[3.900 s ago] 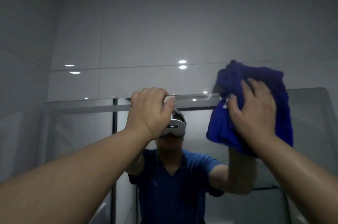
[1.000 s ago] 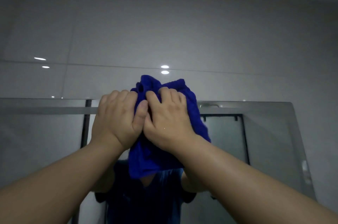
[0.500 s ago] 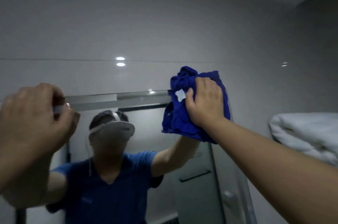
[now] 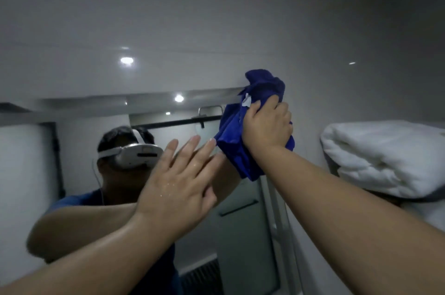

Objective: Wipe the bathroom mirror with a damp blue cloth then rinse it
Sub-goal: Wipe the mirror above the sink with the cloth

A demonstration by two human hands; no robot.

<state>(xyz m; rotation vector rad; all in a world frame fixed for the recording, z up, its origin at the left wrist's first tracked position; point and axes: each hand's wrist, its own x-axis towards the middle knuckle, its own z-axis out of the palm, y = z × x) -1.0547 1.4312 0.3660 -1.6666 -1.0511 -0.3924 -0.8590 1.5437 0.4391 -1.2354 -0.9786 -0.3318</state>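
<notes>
Flanking the mirror (image 4: 79,150), folded white towels (image 4: 385,157) sit right.

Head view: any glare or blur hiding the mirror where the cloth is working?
Head view: dim and soft overall; small ceiling-light reflections dot the mirror near its top edge, left of the blue cloth gripped by the right hand; left hand sharp; wide-angle bends edges.

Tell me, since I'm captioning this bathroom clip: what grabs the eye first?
The bunched deep-blue cloth, gripped by the right hand at the wall mirror's top right corner. Beside it the left hand spreads open, and folded white towels sit at right.
</notes>
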